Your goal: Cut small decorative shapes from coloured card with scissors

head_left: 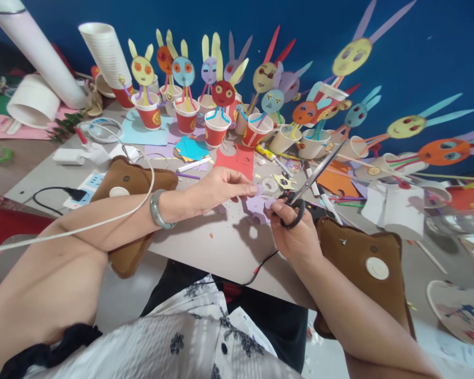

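My left hand (229,188) pinches a small purple paper piece (259,190) between thumb and fingertips, above the table. My right hand (296,231) is closed around the black handles of a pair of scissors (316,173), whose blades point up and away to the right. Another small purple paper piece (269,202) sits at my right thumb tip. Below and between the hands lies a purple paper sheet (256,209) with cut edges. A small clear round lid or dish (269,185) rests just behind the fingertips.
Paper cups with rabbit-faced figures, such as a red one (223,93), line the blue wall. Brown cushions lie left (130,184) and right (359,258). A white cable (102,226) crosses my left arm. A power strip (87,188), red paper (237,160) and stacked cups (105,55) stand around.
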Action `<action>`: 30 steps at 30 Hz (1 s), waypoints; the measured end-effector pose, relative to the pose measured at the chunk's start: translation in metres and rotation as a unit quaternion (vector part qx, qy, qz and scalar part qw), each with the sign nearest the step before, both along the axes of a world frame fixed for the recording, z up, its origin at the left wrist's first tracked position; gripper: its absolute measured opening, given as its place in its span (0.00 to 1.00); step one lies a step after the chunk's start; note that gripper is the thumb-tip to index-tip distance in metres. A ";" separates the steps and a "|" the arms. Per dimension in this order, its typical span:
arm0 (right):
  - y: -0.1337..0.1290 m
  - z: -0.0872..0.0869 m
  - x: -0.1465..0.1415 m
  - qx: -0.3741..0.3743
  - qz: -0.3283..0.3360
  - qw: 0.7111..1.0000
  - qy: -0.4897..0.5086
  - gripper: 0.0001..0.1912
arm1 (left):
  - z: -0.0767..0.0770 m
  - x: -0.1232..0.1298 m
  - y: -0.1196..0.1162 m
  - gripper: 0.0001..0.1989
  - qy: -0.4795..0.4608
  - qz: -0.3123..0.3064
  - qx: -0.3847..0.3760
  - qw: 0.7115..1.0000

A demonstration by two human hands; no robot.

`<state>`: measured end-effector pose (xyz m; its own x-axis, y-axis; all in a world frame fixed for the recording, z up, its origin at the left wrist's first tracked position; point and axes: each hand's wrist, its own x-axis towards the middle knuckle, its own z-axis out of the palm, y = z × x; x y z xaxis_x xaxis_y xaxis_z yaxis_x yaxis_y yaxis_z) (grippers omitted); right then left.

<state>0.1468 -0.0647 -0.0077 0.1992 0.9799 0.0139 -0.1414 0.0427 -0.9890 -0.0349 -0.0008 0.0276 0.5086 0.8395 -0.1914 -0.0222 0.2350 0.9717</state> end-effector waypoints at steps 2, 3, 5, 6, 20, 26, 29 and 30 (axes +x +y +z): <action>-0.001 0.000 0.000 -0.006 -0.002 1.000 0.002 0.10 | -0.001 -0.001 0.000 0.10 -0.004 -0.018 -0.007 1.000; -0.001 -0.001 0.000 -0.012 -0.006 1.000 0.009 0.09 | -0.002 -0.001 -0.001 0.10 -0.002 -0.030 -0.009 1.000; -0.003 -0.004 0.000 -0.023 -0.011 1.000 0.018 0.08 | -0.002 -0.002 -0.003 0.10 0.002 -0.062 -0.006 0.998; -0.004 -0.005 0.000 -0.026 -0.009 0.999 0.019 0.07 | -0.002 -0.002 -0.004 0.09 0.002 -0.078 0.001 0.997; -0.008 -0.018 -0.001 -0.014 0.058 0.998 0.009 0.11 | 0.001 -0.002 -0.006 0.07 0.054 -0.127 0.075 0.988; -0.009 -0.018 0.004 0.014 0.057 0.997 -0.058 0.11 | 0.009 -0.009 0.004 0.10 0.052 -0.129 0.103 0.985; -0.005 -0.012 0.012 0.069 0.022 0.993 -0.096 0.09 | 0.022 -0.023 0.020 0.09 0.087 -0.148 0.143 0.975; -0.002 -0.010 0.015 0.089 0.007 0.991 -0.102 0.09 | 0.027 -0.028 0.025 0.09 0.105 -0.161 0.161 0.968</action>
